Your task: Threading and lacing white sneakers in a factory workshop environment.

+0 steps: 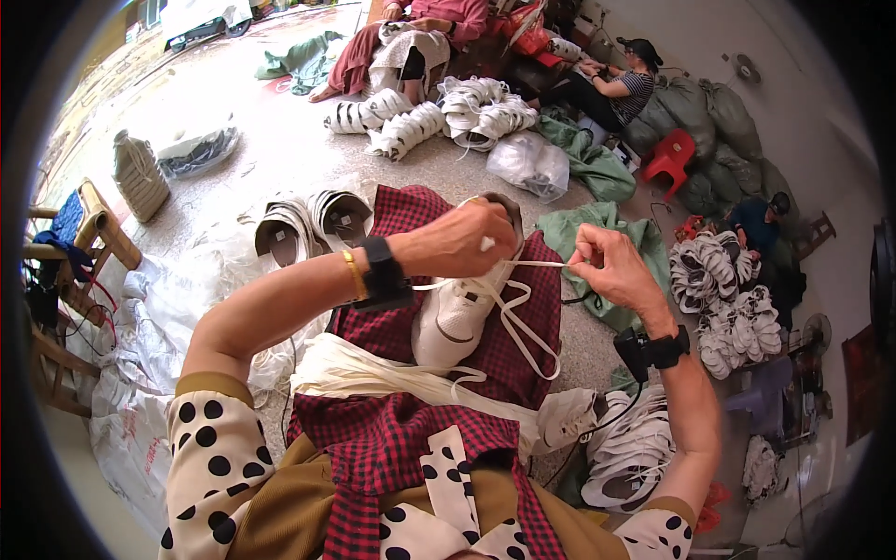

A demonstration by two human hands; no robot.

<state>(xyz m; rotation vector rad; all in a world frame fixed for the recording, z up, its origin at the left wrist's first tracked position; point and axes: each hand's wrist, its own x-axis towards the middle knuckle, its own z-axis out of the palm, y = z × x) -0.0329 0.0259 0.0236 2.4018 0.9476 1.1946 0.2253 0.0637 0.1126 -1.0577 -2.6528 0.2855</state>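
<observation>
The shoe [434, 334] lies on the checked cloth [537, 322] over the lap, its long axis running away from the body — toe near, collar far and slightly right. From its eyelets a lace [539, 263] stretches straight out rightward, across that axis, to the right hand [611, 266], whose thumb and finger are pinched closed on it. The left hand [457, 233] is nearer — right over the shoe's far half, knuckles up, fingers curled; what they grip underneath I cannot tell. Both elbows bend outward, forearms angling inward.
</observation>
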